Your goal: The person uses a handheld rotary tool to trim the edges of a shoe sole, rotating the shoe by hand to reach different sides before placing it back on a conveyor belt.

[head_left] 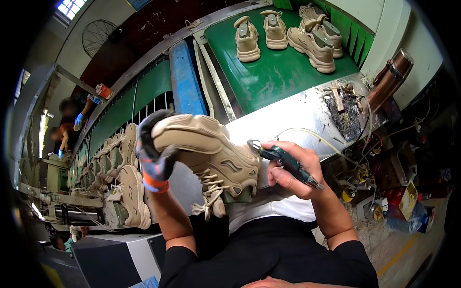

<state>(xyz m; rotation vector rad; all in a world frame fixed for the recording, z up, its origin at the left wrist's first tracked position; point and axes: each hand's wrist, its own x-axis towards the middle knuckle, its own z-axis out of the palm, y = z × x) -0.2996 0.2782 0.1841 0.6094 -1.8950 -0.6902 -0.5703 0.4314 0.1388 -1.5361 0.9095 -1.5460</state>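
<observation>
Head view: someone's gloved left hand (159, 165) is clamping a beige sneaker (216, 153) around one end, the rest jutting rightward toward the dark green tool (289, 163) their right hand (308, 165) is clasping.

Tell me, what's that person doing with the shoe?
The person's gloved left hand holds a beige shoe by its toe end, laces dangling. The bare right hand grips a dark green tool, its metal tip right by the shoe's heel end; I can't tell whether they touch. More beige shoes stand on the green surface beyond.
</observation>
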